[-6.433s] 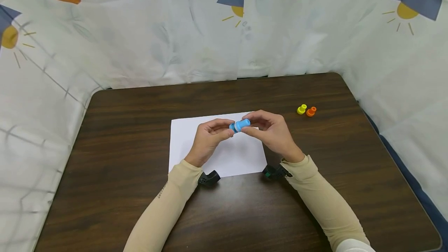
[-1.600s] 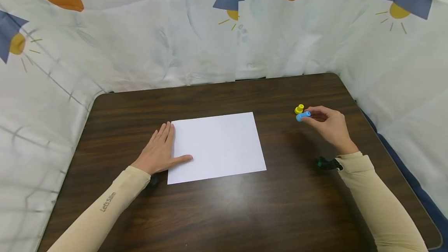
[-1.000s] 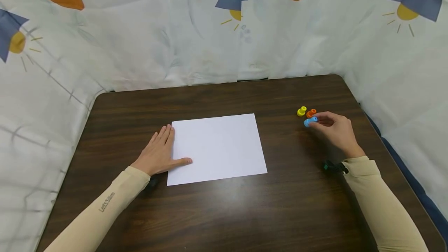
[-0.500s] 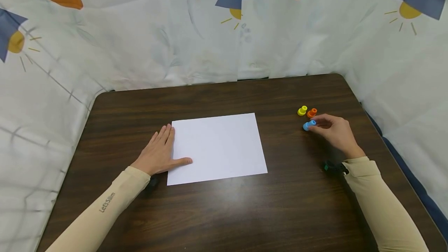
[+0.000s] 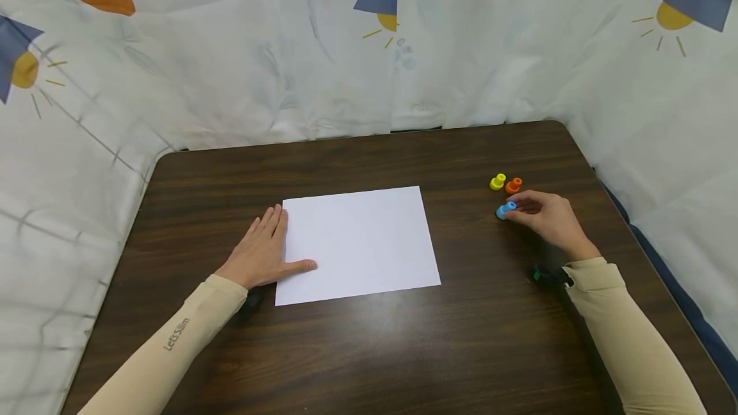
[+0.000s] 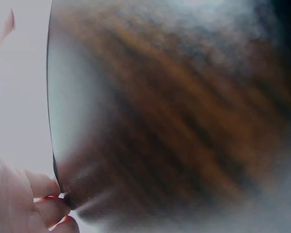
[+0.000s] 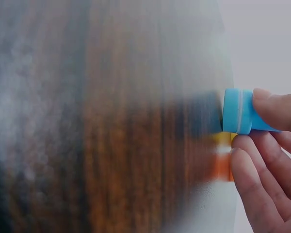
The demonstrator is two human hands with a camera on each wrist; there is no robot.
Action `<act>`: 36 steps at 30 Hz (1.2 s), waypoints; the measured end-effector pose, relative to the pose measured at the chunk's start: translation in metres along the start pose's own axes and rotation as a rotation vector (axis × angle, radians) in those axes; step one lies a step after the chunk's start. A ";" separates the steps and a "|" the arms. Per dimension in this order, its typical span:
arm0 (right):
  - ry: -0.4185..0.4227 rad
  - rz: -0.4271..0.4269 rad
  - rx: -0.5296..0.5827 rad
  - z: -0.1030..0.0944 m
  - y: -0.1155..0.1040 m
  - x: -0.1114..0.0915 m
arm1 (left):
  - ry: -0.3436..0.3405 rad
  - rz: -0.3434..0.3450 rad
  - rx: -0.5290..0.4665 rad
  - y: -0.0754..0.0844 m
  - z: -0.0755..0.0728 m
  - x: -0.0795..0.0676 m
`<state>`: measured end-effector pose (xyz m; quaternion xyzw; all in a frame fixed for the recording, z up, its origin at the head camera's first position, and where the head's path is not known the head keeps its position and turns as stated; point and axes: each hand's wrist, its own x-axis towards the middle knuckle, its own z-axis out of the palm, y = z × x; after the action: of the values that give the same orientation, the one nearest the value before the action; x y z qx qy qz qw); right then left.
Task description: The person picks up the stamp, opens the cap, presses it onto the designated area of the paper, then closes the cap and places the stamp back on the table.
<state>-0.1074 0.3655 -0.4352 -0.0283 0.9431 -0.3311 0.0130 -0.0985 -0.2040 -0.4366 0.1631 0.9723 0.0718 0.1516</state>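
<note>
My right hand (image 5: 548, 219) pinches a small blue stamp (image 5: 505, 210) between thumb and fingers at the right of the table. In the right wrist view the stamp (image 7: 238, 111) shows a wide round base with a pale ring and a narrower handle, partly hidden by the thumb. Its base is right at the tabletop. Just beyond it stand a yellow stamp (image 5: 498, 182) and an orange stamp (image 5: 514, 185) of similar shape. My left hand (image 5: 259, 248) lies flat with fingers spread on the left edge of a white sheet of paper (image 5: 360, 245), thumb reaching over it.
A dark wood-grain table (image 5: 369, 344) with rounded far corners carries everything. White printed cloth (image 5: 259, 69) hangs behind it and along both sides. A black wrist camera (image 5: 550, 276) sits below the right wrist.
Earlier both hands held the blue stamp over the paper. Since then, the left hand has settled on the paper's left edge; the right has carried the stamp rightward, lately nearer the table's front.
</note>
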 end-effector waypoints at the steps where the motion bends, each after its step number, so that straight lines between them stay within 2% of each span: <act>1: -0.003 -0.002 0.000 0.000 -0.001 0.000 | 0.001 0.000 0.000 0.000 0.000 0.000; 15: -0.047 0.006 0.008 -0.008 -0.010 0.002 | 0.011 0.001 -0.003 -0.003 0.002 -0.001; 19: -0.024 -0.010 0.028 -0.013 -0.011 0.001 | 0.014 0.003 -0.002 -0.003 0.003 -0.002; 26: 0.025 0.011 0.075 -0.020 -0.014 0.003 | 0.005 -0.001 -0.004 -0.002 0.001 -0.002; 36: 0.068 -0.008 0.060 -0.028 -0.019 0.014 | 0.010 0.010 -0.003 0.000 -0.002 -0.003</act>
<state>-0.1213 0.3672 -0.4010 -0.0203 0.9326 -0.3599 -0.0197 -0.0963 -0.2056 -0.4343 0.1674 0.9720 0.0749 0.1467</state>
